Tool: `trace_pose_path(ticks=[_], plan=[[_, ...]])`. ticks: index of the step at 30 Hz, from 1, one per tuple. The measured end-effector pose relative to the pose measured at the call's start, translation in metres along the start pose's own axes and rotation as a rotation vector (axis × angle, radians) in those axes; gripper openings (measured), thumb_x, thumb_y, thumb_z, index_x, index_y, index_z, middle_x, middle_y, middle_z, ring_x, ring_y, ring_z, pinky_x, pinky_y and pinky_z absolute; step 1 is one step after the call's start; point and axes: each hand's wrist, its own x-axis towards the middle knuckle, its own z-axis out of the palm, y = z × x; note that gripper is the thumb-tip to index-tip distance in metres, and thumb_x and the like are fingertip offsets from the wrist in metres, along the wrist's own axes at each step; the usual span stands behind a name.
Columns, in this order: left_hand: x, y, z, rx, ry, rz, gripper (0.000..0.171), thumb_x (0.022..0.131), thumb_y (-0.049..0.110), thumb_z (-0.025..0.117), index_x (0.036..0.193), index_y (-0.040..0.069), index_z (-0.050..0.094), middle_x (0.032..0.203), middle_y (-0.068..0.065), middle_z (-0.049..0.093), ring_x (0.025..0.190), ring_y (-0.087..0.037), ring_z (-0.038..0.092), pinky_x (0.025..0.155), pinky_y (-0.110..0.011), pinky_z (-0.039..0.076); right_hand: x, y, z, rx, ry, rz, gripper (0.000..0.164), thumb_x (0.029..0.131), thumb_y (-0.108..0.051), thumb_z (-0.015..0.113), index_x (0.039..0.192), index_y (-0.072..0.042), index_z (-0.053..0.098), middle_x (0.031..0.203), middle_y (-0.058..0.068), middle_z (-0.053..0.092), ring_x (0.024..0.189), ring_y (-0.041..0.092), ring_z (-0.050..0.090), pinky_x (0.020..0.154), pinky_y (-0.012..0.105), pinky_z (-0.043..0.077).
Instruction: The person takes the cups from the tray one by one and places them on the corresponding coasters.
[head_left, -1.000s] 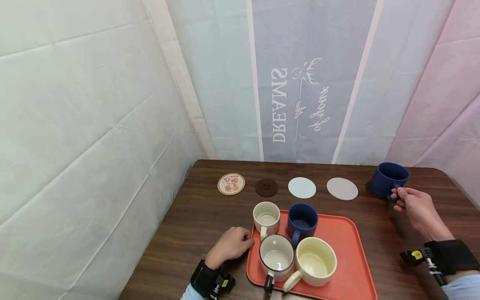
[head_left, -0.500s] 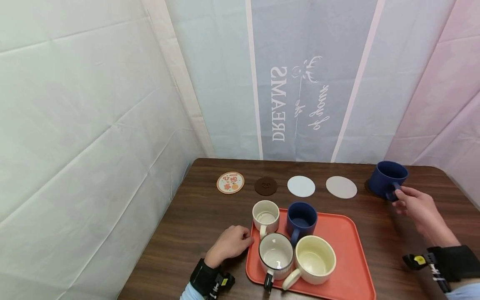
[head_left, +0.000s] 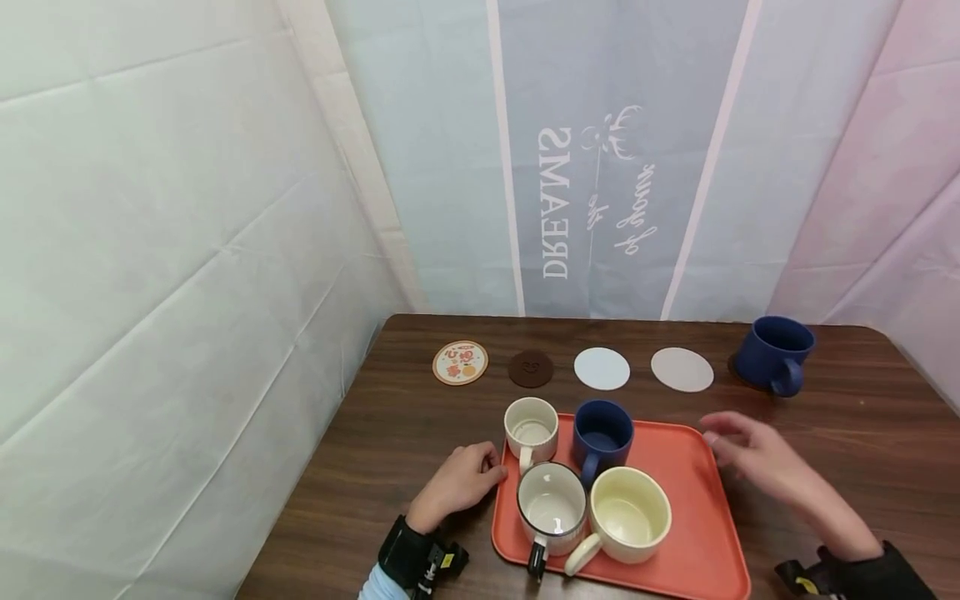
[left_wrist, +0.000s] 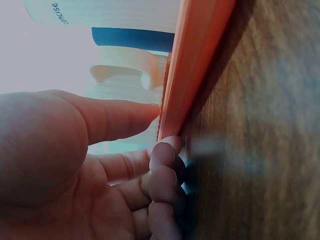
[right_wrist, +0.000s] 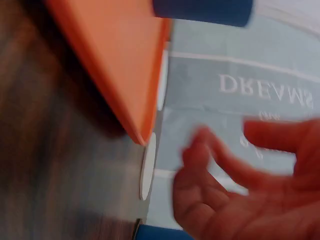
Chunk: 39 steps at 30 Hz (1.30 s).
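Note:
My left hand [head_left: 461, 482] pinches the left rim of the orange-red tray [head_left: 701, 517]; in the left wrist view the thumb [left_wrist: 125, 119] lies at the rim's top with the other fingers curled against its outer side. The tray bears a small cream mug [head_left: 532, 423], a navy mug [head_left: 602, 429], a white mug with dark rim and black handle [head_left: 552, 508], and a wide pale yellow mug [head_left: 630, 517]. Above the tray's back right corner my right hand [head_left: 761, 458] holds nothing, its fingers loosely bent and apart. Another navy mug [head_left: 772, 354] stands upright at the back right, its handle toward me.
Along the back of the brown table [head_left: 360, 467] lie a patterned coaster [head_left: 460, 362], a dark brown smiling-face coaster [head_left: 530, 368], a white coaster [head_left: 602, 368] and a pale grey one [head_left: 682, 369]. A dark coaster edge shows beneath the far navy mug. Cloth curtains [head_left: 600, 208] rise behind.
My right hand has let go of the far navy mug's handle and moved left and nearer, to the tray's back right corner. The left hand stays at the tray's left rim.

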Motion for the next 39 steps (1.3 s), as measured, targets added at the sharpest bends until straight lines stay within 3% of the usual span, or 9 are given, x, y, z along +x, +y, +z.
trace_pose_path(ticks=[4,13,17,21,25,29,32,34,39], plan=[[-0.005,0.01,-0.004,-0.013,-0.011,-0.003,0.02,0.104,0.03,0.066,0.09,0.016,0.064,0.067,0.008,0.054,0.057,-0.01,0.051,0.052,-0.028,0.039,-0.004,-0.003,0.02,-0.048,-0.124,0.031,0.034,0.108,-0.018,0.061,0.13,0.008,0.062,0.105,0.012,0.068,0.081,0.023,0.061,0.064,0.034,0.053],[-0.001,-0.007,0.006,0.011,-0.029,-0.007,0.024,0.103,0.032,0.068,0.083,0.019,0.064,0.065,0.009,0.051,0.056,-0.009,0.05,0.051,-0.028,0.039,-0.017,-0.009,0.036,-0.093,-0.21,0.058,0.026,0.106,-0.017,0.064,0.12,0.003,0.07,0.094,0.003,0.066,0.083,0.021,0.058,0.068,0.031,0.051],[0.002,-0.014,0.01,0.026,-0.018,0.013,0.028,0.102,0.033,0.069,0.078,0.022,0.061,0.062,0.012,0.048,0.054,-0.006,0.048,0.05,-0.025,0.037,-0.033,-0.013,0.033,-0.012,-0.293,-0.05,0.018,0.108,-0.012,0.059,0.105,0.0,0.071,0.082,0.004,0.062,0.072,0.017,0.056,0.062,0.028,0.049],[-0.001,0.003,0.002,0.025,-0.036,-0.006,0.031,0.102,0.025,0.069,0.072,0.02,0.062,0.06,0.01,0.049,0.054,-0.009,0.05,0.051,-0.027,0.038,-0.052,-0.013,0.038,0.22,-0.522,-0.222,0.022,0.109,-0.002,0.051,0.099,0.003,0.069,0.074,0.01,0.058,0.063,0.02,0.055,0.054,0.029,0.046],[-0.002,0.01,-0.003,0.021,-0.051,-0.048,0.036,0.102,0.024,0.069,0.067,0.02,0.06,0.058,0.009,0.048,0.053,-0.011,0.05,0.051,-0.027,0.037,-0.062,-0.01,0.059,0.421,-0.768,-0.299,0.027,0.11,-0.001,0.047,0.122,0.001,0.071,0.09,0.004,0.067,0.076,0.014,0.062,0.065,0.022,0.048],[-0.001,0.005,-0.001,0.056,-0.042,-0.011,0.038,0.103,0.025,0.067,0.067,0.02,0.058,0.059,0.01,0.046,0.053,-0.009,0.048,0.051,-0.027,0.036,-0.067,0.011,0.095,0.641,-0.942,-0.075,0.038,0.112,-0.011,0.049,0.148,-0.007,0.06,0.108,-0.009,0.069,0.091,0.004,0.067,0.08,0.017,0.049],[-0.003,0.01,-0.004,0.053,-0.04,0.006,0.038,0.104,0.024,0.066,0.067,0.02,0.057,0.059,0.01,0.046,0.054,-0.009,0.048,0.051,-0.027,0.036,-0.063,0.035,0.121,0.66,-0.99,-0.033,0.05,0.113,-0.014,0.05,0.162,-0.013,0.043,0.14,-0.011,0.062,0.119,0.0,0.06,0.098,0.019,0.045],[-0.004,0.017,-0.008,0.049,-0.04,0.001,0.038,0.103,0.022,0.067,0.067,0.019,0.057,0.059,0.01,0.046,0.054,-0.009,0.048,0.051,-0.026,0.035,-0.057,0.05,0.133,0.581,-0.998,-0.146,0.058,0.112,-0.012,0.05,0.167,-0.018,0.032,0.164,-0.017,0.039,0.138,-0.002,0.043,0.109,0.021,0.037],[-0.005,0.01,-0.004,0.086,-0.021,0.038,0.038,0.105,0.025,0.064,0.068,0.02,0.057,0.06,0.01,0.045,0.055,-0.009,0.047,0.052,-0.026,0.034,-0.052,0.058,0.152,0.553,-0.987,-0.213,0.065,0.111,-0.015,0.053,0.169,-0.018,0.023,0.165,-0.027,0.027,0.141,-0.008,0.031,0.107,0.027,0.041]])
